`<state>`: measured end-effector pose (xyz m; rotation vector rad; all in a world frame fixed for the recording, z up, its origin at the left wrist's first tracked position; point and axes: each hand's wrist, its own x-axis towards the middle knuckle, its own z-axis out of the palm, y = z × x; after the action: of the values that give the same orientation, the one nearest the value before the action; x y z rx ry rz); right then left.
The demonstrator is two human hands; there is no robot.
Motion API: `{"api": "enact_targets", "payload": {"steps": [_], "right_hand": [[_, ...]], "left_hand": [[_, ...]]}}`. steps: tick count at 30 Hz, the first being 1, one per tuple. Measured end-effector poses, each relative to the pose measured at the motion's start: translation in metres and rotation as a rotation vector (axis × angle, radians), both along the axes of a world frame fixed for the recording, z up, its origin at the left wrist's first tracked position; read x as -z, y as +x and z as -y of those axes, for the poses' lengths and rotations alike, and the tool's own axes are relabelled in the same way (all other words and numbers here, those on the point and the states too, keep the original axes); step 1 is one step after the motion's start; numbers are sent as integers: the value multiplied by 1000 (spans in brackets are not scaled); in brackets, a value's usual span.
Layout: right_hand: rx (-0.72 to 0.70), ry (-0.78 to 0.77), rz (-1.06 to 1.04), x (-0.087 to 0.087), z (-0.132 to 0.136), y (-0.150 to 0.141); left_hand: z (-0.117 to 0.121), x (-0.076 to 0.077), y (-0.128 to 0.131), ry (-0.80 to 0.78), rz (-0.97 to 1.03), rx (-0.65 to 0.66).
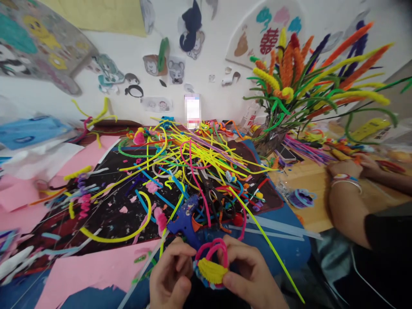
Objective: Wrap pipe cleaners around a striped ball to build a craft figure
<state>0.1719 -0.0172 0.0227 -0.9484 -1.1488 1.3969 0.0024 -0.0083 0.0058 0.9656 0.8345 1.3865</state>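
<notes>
Close to me, a small pipe-cleaner craft (212, 271) with a ribbed yellow front, blue edges and pink loops on top is held between both hands. My right hand (247, 270) pinches its right side, the thumb on the yellow part and the fingers behind the pink loops. Curled at its left edge is my left hand (174, 270), the fingertips against the craft; their exact grip is partly hidden. Just beyond the hands lies a blue glue gun (185, 219). Black-handled scissors (214, 197) rest among the pipe cleaners.
Loose yellow pipe cleaners (206, 148) spread over the dark mat. Pink sheets (96, 270) lie at left, glue sticks (273, 226) at right. A vase of pipe-cleaner flowers (289, 81) stands back right. A lit phone (193, 110) leans on the wall. Another person's arm (347, 206) is at right.
</notes>
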Motion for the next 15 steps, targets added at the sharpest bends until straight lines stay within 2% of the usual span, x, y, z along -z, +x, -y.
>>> {"api": "enact_targets", "payload": {"steps": [2,5,10,15], "right_hand": [[-34,-8,41,1,4,1],[-61,-23,37,3,10,2],[-101,-71,-50,9,15,2],[-111,-186,-226,12,15,-11]], "left_hand": [[-3,-2,-7,120,-179,107],[-5,-8,-13,156,-328,165],[-4,-10,-16,42,-324,308],[-1,-6,-17,-153,-185,427]]}}
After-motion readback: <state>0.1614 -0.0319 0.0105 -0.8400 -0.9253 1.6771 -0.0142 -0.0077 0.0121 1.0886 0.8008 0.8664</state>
